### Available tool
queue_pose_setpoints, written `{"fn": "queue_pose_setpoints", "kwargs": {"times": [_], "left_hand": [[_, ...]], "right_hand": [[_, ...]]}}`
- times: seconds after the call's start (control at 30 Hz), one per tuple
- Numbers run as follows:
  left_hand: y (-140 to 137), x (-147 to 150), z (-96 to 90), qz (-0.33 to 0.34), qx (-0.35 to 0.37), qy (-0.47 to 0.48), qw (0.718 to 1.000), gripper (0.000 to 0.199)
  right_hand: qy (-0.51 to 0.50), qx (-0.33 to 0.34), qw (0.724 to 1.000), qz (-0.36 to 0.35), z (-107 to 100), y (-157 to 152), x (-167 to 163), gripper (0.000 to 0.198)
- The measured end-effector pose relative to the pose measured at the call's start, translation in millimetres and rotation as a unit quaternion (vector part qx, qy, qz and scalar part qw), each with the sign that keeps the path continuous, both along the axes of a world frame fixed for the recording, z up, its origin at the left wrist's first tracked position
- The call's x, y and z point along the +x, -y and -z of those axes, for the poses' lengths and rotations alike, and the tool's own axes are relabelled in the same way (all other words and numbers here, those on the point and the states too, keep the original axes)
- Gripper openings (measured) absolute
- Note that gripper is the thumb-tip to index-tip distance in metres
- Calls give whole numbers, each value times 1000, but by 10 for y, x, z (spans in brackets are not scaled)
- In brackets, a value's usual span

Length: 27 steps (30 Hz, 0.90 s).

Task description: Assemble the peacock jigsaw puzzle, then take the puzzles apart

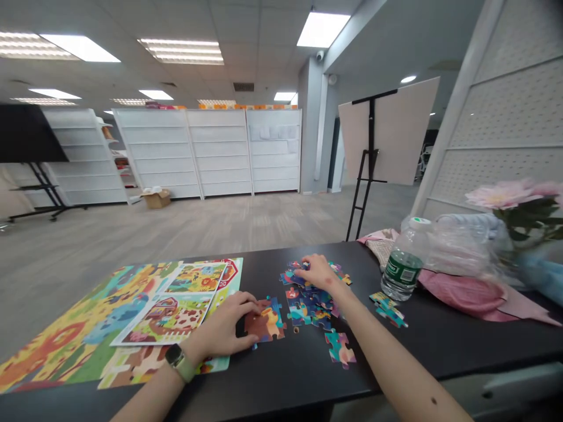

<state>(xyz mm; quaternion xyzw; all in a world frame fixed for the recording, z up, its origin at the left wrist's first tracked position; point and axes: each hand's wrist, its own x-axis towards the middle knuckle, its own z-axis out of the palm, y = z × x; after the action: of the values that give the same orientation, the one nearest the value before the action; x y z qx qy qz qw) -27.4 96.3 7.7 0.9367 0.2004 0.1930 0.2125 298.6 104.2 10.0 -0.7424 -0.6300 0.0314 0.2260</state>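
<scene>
Joined jigsaw section (pixel 271 323), one, lower centre of the frame: brown, orange and blue, knobbed edges. Left hand (pixel 232 323), one, fingers apart, touching it. Heap of pieces (pixel 309 303), one, just right, mostly dark blue; right hand (pixel 320 273), one, over it, its grip I cannot tell. White-bordered pictures (pixel 169 319), two, lower left. Green-labelled bottle (pixel 401 268), one, upright, right.

Black table (pixel 285 381): posters (pixel 57 337) along its left edge; puzzle pieces (pixel 313 300) between near and far edges; bottle (pixel 401 272), cloth (pixel 461 295) rightward.
</scene>
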Motion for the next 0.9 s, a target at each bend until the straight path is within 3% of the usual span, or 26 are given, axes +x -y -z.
{"fn": "queue_pose_setpoints", "kwargs": {"times": [0.13,0.4,0.5,0.57,0.73,0.9], "left_hand": [[23,3,5,7,-9,1,1000,40],[102,65,-43,26,-12,-10,1000,44],[120,65,-29,23,-9,-17,1000,44],[119,59,-19,20,-7,-17,1000,44],[88,57,-17,32,-15,-8,999,45],[69,43,-21,31,-18,-1,999,37]], "right_hand": [[0,-23,1000,-21,47,-11,-27,34],[-37,-7,999,19,61,-41,108,32],[-61,4,998,13,45,-43,77,22],[-84,5,996,-7,30,-42,8,17],[-126,-13,987,-94,-34,1,-209,26],[-94,-119,975,-163,-155,196,-169,21]]}}
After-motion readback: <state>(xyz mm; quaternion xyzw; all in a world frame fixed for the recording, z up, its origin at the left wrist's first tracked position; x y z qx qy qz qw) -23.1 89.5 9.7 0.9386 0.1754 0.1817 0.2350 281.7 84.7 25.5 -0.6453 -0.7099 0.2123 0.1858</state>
